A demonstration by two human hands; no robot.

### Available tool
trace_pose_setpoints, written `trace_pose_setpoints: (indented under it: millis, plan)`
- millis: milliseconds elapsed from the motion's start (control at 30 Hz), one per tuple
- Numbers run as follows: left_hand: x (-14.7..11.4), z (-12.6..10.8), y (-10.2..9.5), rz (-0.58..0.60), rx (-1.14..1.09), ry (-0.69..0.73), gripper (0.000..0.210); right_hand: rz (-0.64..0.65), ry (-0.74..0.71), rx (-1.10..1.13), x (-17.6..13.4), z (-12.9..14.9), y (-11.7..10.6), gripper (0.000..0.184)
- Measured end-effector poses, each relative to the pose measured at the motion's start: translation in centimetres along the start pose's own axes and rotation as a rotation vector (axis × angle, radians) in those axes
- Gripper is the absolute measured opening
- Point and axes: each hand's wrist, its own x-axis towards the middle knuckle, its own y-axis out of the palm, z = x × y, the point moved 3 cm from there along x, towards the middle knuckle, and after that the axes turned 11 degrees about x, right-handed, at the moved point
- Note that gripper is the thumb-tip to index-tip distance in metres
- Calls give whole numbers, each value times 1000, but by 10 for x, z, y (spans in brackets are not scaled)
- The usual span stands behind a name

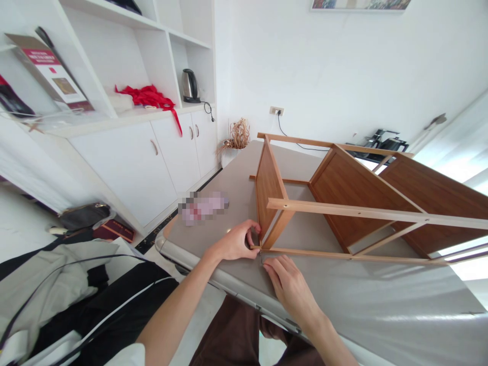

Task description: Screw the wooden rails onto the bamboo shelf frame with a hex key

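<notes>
A wooden shelf frame [358,211] lies on its side on a grey table [316,300], its several panels standing up between long rails. My left hand [239,241] curls round the near end of the bottom rail, thumb and fingers on either side of the wood. Just below that same corner is my right hand [284,274], its fingers pinched together by the joint. Something small and thin seems to be at its fingertips, too small to name.
Left of the frame, a blurred pinkish item [204,208] lies on the table. A white cabinet [129,157] with an electric kettle [189,85] and red ribbon [148,96] runs along the left. A coffee maker [387,140] stands behind the frame. Clothes [68,284] are heaped at lower left.
</notes>
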Motion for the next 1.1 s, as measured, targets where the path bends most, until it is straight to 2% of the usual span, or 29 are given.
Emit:
trace_pose_setpoints:
  millis: [167, 533, 933, 1100]
  plan:
    - [0, 1, 1, -2, 4, -11, 47, -20, 18, 51, 6, -2, 1, 16]
    - [1, 1, 0, 9, -10, -4, 50, 17, 13, 78, 7, -11, 14, 14]
    - [0, 0, 0, 24, -6, -5, 48, -37, 13, -48, 3, -4, 17, 20]
    - [1, 2, 1, 19, -12, 3, 48, -78, 49, -21, 3, -2, 16, 21]
